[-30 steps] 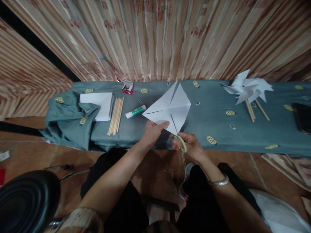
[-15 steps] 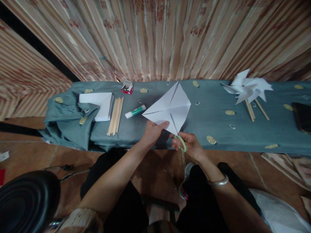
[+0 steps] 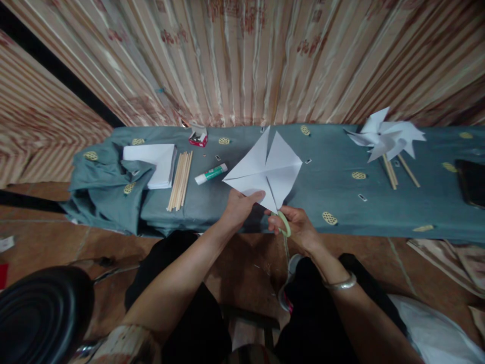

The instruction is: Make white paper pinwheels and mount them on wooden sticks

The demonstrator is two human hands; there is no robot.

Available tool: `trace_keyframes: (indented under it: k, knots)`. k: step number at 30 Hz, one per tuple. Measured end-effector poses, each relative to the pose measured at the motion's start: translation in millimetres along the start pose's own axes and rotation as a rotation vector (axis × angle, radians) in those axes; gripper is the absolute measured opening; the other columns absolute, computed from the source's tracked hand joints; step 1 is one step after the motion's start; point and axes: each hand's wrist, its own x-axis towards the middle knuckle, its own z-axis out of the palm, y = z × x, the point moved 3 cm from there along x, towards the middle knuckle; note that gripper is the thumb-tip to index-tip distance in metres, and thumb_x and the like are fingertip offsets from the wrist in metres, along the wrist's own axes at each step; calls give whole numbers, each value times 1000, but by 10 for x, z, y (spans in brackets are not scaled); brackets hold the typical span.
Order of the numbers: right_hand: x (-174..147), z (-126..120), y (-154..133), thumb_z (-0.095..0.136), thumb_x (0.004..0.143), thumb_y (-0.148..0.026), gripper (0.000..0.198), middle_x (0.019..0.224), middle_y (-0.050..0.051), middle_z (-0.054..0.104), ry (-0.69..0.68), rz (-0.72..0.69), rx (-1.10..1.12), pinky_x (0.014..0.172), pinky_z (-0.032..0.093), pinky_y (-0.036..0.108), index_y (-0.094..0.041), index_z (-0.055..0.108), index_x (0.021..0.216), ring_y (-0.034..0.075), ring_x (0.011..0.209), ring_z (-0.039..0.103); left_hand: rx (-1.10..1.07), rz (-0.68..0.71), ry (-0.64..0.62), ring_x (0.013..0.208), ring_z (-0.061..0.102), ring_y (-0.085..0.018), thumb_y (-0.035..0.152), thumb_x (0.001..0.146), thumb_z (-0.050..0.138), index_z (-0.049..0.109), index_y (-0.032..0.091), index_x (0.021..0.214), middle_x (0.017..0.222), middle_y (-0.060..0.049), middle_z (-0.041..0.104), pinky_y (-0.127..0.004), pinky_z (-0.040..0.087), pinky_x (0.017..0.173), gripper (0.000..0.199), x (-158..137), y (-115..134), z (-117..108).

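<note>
A white sheet of paper (image 3: pixel 280 169), turned cornerwise, has slits running from its corners toward the middle. My left hand (image 3: pixel 240 206) pinches its near left edge, thumb on top. Light-green-handled scissors (image 3: pixel 283 223) sit in my right hand (image 3: pixel 293 225), with fingers through the loops. The blades meet the paper's near corner and are mostly hidden, at a slit there. To the left of the paper lies a glue stick (image 3: pixel 211 174) with a green label.
Wooden sticks (image 3: pixel 179 182) and a stack of white paper (image 3: pixel 162 162) lie left. Behind is a small red-and-white box (image 3: pixel 198 135). Paper pinwheels (image 3: pixel 382 136) on sticks lie right, near a dark phone-like object (image 3: pixel 470 182). A patterned cloth (image 3: pixel 326 187) covers the table; a black round stool (image 3: pixel 41 313) stands lower left.
The far slit in the paper has spread into a wider gap, and the right part of the sheet has shifted slightly right. Both hands are nearly where they were.
</note>
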Motion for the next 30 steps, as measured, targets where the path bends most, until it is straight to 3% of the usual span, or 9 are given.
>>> trace_keyframes:
  k: [11,21,28,30]
  knots:
    - [23,9,16,82,55,-50,41,53,-1,63,1,20,19,44,38,23,-17,69,75,9,43,51,17,0,15,65,59,-15,23,56,73,67,15,71,71,-1,68,-27,47,67,18,-7,9,-9]
    - [-77,19,29,81,62,-52,60,66,1,69,-201,90,70,48,40,20,-15,62,105,9,52,57,-33,17,64,66,60,-14,23,55,77,67,14,72,74,-2,69,-28,48,67,22,87,84,-90]
    - [-243,-219,20,80,62,-57,55,66,2,67,-410,145,75,51,43,23,-15,67,94,10,53,56,-89,96,127,70,63,-16,22,51,75,67,14,75,74,-2,71,-28,50,70,26,188,256,-236]
    - [-253,-356,-38,77,63,-62,58,66,3,68,-373,90,75,50,43,24,-15,68,94,11,52,56,-77,100,106,69,63,-16,21,51,73,66,15,72,72,-2,71,-28,50,70,23,181,287,-244]
